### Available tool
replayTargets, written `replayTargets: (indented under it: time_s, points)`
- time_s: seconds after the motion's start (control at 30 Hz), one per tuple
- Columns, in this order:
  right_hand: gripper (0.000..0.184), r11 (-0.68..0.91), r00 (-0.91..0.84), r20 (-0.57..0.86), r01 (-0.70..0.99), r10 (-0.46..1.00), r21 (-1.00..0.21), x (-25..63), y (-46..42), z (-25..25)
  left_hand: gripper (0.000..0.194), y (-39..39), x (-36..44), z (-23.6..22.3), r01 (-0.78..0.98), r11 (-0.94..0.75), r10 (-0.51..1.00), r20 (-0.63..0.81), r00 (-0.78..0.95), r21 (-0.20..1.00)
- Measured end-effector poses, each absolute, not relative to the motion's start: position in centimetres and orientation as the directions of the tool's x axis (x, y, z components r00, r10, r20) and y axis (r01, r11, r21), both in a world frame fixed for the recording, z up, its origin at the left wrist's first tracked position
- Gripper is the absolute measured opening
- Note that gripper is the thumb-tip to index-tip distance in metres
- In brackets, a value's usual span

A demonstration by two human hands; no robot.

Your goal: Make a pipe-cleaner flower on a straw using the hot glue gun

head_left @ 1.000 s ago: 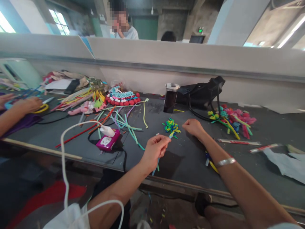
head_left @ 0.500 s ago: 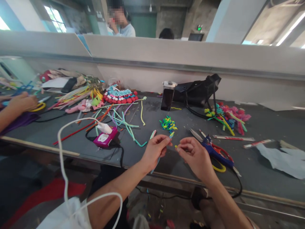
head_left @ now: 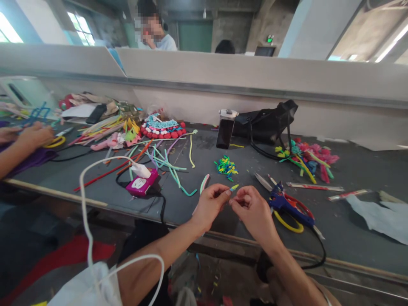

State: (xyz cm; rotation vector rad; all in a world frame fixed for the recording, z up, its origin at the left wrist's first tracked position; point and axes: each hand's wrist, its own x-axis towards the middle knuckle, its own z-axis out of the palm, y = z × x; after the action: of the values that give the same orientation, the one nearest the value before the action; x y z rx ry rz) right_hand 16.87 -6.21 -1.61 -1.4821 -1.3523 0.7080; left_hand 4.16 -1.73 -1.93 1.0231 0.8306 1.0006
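Thumb and fingers of my left hand (head_left: 210, 205) pinch a thin fuzzy stem, which looks like a pipe cleaner, with a bright yellow tip (head_left: 235, 187) above a light blue part. My right hand (head_left: 253, 211) is close beside it, its thumb and fingertips pressed together just below the tip. Whatever those right fingers hold is too small or hidden to make out. Beyond both hands lies a small pile of short blue, green and yellow pieces (head_left: 226, 166). A pink and green strip (head_left: 205, 182) rests behind my left hand.
Scissors (head_left: 288, 221) and a blue glue gun (head_left: 283, 197) lie to the right. At the left are a purple power socket (head_left: 140, 185) with a white cable and loose pipe cleaners (head_left: 168, 163). A phone (head_left: 225, 134) leans at the back. A co-worker's hand (head_left: 36, 135) is at far left.
My right hand has moved left, so its fingertips now meet near my left fingertips. The small yellow bit seen in the right fingers is no longer visible there; the left-held stem's tip shows yellow.
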Motion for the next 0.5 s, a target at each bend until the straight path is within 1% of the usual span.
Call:
replayTargets:
  time_s: [0.2,0.37,0.43,0.5]
  points:
    - [0.019,0.080,0.216,0.168,0.363,0.962,-0.928,17.3,-6.5,-1.5,0.030,-2.3,4.7,-2.0,-0.297,0.215,0.950,-0.128,0.285,0.931]
    - [0.016,0.053,0.181,0.144,0.430,0.973,-0.901,19.0,-7.2,-0.5,0.033,-1.3,4.1,-2.1,-0.388,0.208,0.962,-0.116,0.249,0.898]
    - [0.018,0.041,0.171,0.136,0.467,0.976,-0.883,19.4,-7.4,-0.3,0.033,-0.9,3.9,-2.0,-0.404,0.210,0.962,-0.116,0.246,0.890]
    - [0.026,0.062,0.170,0.167,0.496,0.971,-0.866,19.3,-7.5,-0.4,0.033,-0.9,3.9,-2.0,-0.408,0.220,0.960,-0.123,0.252,0.886]
